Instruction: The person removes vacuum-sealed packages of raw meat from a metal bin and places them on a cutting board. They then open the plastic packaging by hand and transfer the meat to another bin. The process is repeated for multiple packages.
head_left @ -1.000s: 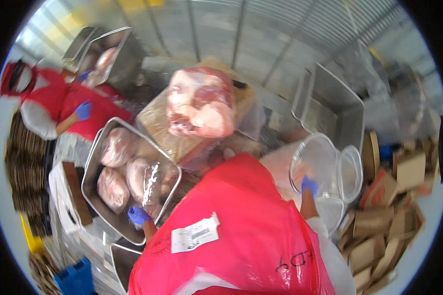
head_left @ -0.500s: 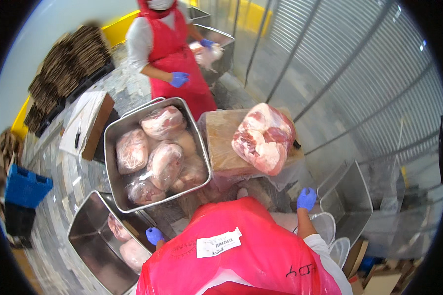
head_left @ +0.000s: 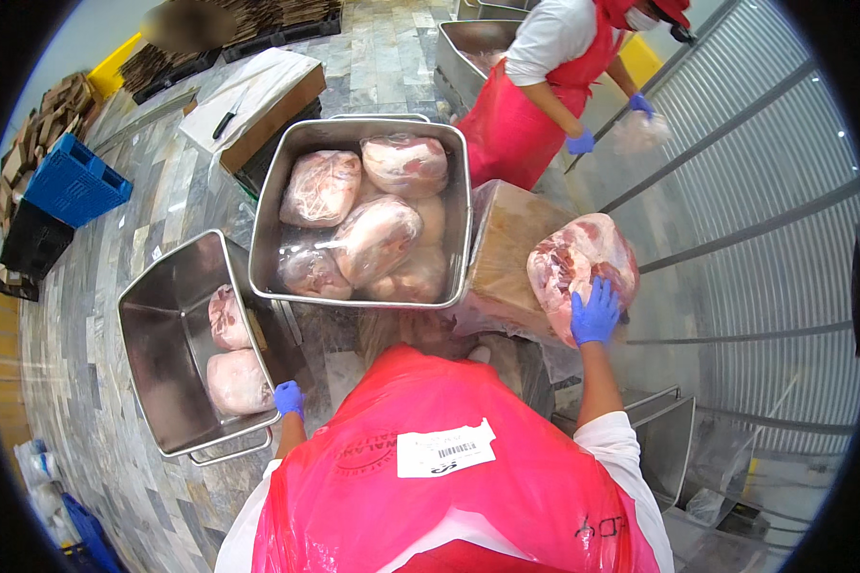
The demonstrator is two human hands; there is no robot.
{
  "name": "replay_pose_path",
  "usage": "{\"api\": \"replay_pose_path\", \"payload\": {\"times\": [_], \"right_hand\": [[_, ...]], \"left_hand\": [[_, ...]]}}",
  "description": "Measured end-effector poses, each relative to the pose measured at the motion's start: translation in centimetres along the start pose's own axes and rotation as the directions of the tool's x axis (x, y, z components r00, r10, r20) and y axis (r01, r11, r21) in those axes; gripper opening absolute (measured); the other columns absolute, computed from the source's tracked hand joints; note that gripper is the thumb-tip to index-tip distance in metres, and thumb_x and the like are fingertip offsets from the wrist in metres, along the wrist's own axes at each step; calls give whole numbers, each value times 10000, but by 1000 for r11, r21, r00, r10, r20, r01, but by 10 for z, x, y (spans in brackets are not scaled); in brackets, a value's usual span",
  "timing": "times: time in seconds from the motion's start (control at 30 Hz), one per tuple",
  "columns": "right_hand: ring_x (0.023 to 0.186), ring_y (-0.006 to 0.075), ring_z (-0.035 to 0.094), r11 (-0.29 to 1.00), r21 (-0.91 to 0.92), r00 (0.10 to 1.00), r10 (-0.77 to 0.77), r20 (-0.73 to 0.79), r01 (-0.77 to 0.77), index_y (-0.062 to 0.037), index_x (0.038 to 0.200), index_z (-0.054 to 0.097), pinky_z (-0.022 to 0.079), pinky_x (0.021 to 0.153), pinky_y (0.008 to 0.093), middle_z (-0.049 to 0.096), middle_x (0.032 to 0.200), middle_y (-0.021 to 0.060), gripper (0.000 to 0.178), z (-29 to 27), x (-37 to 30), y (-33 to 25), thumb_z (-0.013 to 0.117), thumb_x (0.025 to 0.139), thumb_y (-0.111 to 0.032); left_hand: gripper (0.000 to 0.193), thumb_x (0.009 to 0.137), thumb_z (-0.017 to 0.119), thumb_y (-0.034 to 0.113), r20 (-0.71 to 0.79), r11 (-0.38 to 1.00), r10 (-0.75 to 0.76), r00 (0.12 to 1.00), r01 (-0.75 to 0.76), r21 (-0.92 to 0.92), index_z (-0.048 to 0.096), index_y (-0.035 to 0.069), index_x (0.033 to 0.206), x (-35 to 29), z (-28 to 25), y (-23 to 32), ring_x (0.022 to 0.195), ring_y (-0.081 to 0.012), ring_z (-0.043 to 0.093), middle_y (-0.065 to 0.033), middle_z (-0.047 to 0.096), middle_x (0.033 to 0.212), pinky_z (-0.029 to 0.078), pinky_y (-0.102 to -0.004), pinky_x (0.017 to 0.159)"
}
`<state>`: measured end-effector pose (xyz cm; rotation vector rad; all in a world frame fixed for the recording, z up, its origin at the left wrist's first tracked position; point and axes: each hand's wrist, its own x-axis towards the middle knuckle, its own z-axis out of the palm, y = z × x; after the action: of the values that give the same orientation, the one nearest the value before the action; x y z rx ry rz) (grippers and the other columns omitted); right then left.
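Observation:
My right hand [head_left: 595, 310], in a blue glove, lies open with spread fingers on the near side of a large raw cut of meat [head_left: 583, 258]. The cut is pink with white fat and rests at the right end of a board-topped stand [head_left: 506, 248] draped in clear plastic. My left hand [head_left: 290, 398], also gloved in blue, is low beside the right rim of a deep metal tub [head_left: 162, 353]. Its fingers are curled; whether they hold anything is hidden. Two pieces of meat [head_left: 239, 382] lie in that tub.
A metal bin [head_left: 265, 210] of several plastic-wrapped meat pieces adjoins the stand. Beyond it, a knife [head_left: 225, 124] lies on a white-covered box [head_left: 268, 81]. A co-worker [head_left: 545, 105] stands behind the stand with a clear bag [head_left: 640, 132]. Another metal bin [head_left: 674, 444] is at right.
My right hand has moved from beside the stand onto the meat and opened. The view has shifted. The co-worker has turned right, with the bag now away from the far bin.

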<state>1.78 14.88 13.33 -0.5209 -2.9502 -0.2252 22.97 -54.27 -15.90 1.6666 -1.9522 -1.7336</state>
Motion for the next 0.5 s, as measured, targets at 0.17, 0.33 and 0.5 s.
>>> {"api": "replay_pose_path", "payload": {"times": [0.17,0.33,0.5], "right_hand": [[1420,424,281,997,67,1000,22,3,-22,-153,1521,316,227,1134,588,292,1572,154,785,3,2,-10,516,905,-597],[1295,418,432,985,174,997,10,-77,4,-87,1440,430,324,1086,541,425,1453,217,815,-10,3,-7,633,831,-589],[1135,408,530,956,265,990,138,-20,-128,-9,1259,564,421,991,489,567,1197,243,843,-50,9,-4,754,694,-605]], "left_hand": [[206,814,617,178,149,789,326,933,-356,500,699,-7,855,26,-23,-43,594,-211,610,-107,662,712,521,-377,575],[289,797,597,222,62,816,120,991,-134,562,711,-42,828,24,-4,-30,643,-244,661,-185,684,738,521,-400,615],[157,877,548,130,59,940,216,975,-224,256,643,41,789,-10,59,38,533,-169,538,-72,590,663,426,-332,470]]}}
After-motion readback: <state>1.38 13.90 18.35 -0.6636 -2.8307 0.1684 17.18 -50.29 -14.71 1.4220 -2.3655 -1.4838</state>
